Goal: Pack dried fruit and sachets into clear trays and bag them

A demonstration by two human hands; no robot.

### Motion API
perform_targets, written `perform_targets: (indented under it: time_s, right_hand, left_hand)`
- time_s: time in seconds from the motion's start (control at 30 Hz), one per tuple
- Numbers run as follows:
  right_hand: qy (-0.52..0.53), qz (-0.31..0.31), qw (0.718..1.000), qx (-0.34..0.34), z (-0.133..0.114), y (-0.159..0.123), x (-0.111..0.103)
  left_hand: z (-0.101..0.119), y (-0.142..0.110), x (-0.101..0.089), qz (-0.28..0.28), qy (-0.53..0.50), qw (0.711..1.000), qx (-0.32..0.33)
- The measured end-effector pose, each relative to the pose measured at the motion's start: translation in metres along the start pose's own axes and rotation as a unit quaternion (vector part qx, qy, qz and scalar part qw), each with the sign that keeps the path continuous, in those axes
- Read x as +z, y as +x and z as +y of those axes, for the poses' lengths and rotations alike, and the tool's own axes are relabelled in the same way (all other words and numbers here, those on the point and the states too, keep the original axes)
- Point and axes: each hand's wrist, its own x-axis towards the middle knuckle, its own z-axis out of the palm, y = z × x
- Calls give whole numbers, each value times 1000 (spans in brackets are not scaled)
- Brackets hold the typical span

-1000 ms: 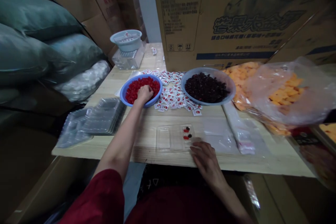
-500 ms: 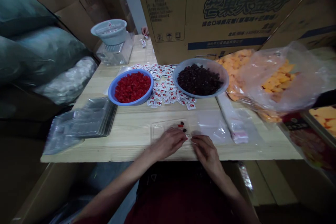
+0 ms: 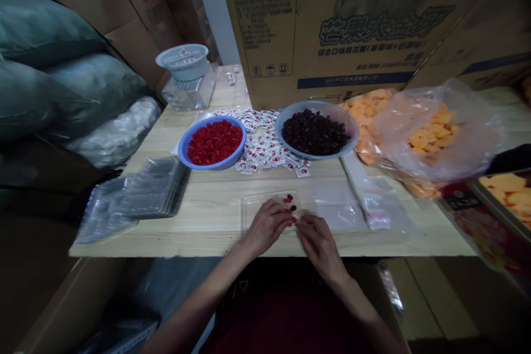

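Note:
My left hand point(image 3: 266, 227) and my right hand point(image 3: 319, 248) meet at the near end of a clear plastic compartment tray point(image 3: 265, 211). Small red and dark fruit pieces point(image 3: 289, 204) lie in its right part, just past my left fingertips. My right fingers rest by the tray's right edge. Whether either hand pinches a piece is hidden. Farther off stand a blue bowl point(image 3: 212, 145) of red diced fruit and a grey-blue bowl point(image 3: 316, 131) of dark berries, with many small white-and-red sachets point(image 3: 262, 145) between them.
Stacked clear trays point(image 3: 145, 194) lie left on the wooden table point(image 3: 207, 232). Clear plastic bags point(image 3: 348, 206) lie right of my hands. A plastic bag point(image 3: 435, 133) holds orange pieces. Large printed cardboard boxes point(image 3: 332, 22) rise behind the table.
My left hand has left the blue bowl of red fruit and come to the tray beside my right hand. The view has shifted slightly.

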Motion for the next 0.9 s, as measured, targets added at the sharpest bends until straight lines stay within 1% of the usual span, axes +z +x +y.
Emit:
perform_targets:
  time_s: [0.07,0.13,0.17,0.2,0.23,0.3,0.33,0.4,0.47,0.57,0.6,0.63,0.73,0.77,0.83,0.9]
  right_hand:
    - [4,31,999,9,7,13,-11]
    - [-9,62,998,1,19,38,-22]
    - [-24,70,997,-7,26,54,-25]
    - [-44,70,997,-12,34,72,-25]
    - [-71,59,996,-12,42,89,-23]
    - [-134,28,991,1,58,120,-13]
    - [-160,17,987,10,65,133,-6]
    - [-190,11,981,26,77,151,7]
    - [-189,17,981,30,85,160,13]
    - [-174,14,984,22,88,161,7]
    - [-163,13,986,19,86,159,2]
    - [-143,16,989,19,83,155,-4]
    - [-23,33,998,41,67,135,-19]
    - [24,31,998,55,59,126,-22]
    - [94,11,992,79,42,108,-20]
    - [126,-19,988,88,25,91,-12]
  left_hand:
    - [-14,13,-19,43,16,998,-40]
    - [-38,34,-38,82,63,990,-99]
    - [-51,46,-45,88,90,984,-123]
    - [-65,59,-49,81,111,981,-137]
    - [-78,72,-50,69,125,979,-143]
    - [-99,93,-45,49,132,980,-142]
    - [-106,101,-40,46,130,980,-141]
    - [-114,110,-32,48,127,980,-145]
    - [-113,108,-31,56,119,980,-150]
    - [-99,89,-41,61,96,981,-155]
    - [-92,79,-46,47,76,983,-159]
    - [-85,70,-50,22,47,985,-163]
    - [-63,44,-53,-75,-48,981,-174]
    - [-57,39,-51,-93,-63,978,-177]
    - [-49,32,-45,-97,-59,977,-180]
    - [-44,30,-37,-79,-47,979,-183]
